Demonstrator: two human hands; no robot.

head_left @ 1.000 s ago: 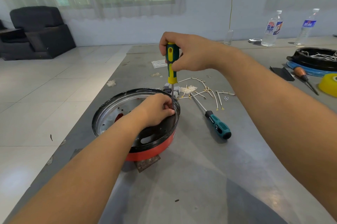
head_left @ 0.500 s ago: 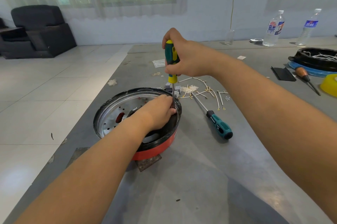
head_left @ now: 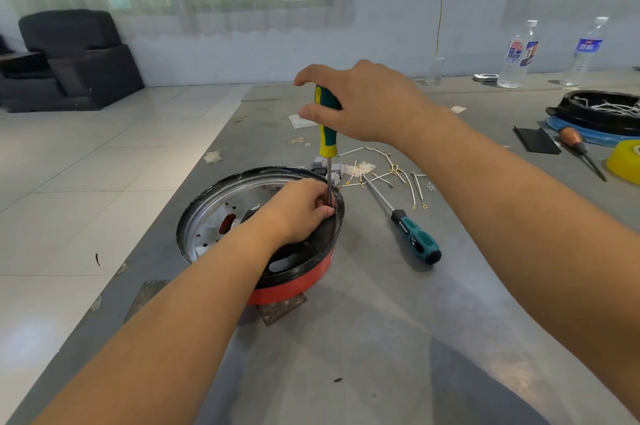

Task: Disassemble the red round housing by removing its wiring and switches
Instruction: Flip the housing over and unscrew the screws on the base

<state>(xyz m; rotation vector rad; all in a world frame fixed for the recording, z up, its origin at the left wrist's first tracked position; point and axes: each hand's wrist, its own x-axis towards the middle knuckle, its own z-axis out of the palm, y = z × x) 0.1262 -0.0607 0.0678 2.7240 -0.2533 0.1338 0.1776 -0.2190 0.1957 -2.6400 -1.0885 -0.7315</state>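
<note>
A: How are the hands placed?
B: Right hand (head_left: 363, 102) loosely grips the upright screwdriver (head_left: 327, 126); left hand (head_left: 299, 208) pinches its shaft inside the housing (head_left: 294, 289), at frame centre.
A: Counts?
B: Two screwdrivers, the second (head_left: 412, 234) lying right of the housing; two bottles (head_left: 517, 55) upper right.

You have two teal-handled screwdrivers: one upright (head_left: 326, 119) over the red housing (head_left: 291, 289), one lying (head_left: 412, 234) just right of it. Well beyond the housing stand two water bottles (head_left: 517, 54) (head_left: 585, 50).
</note>
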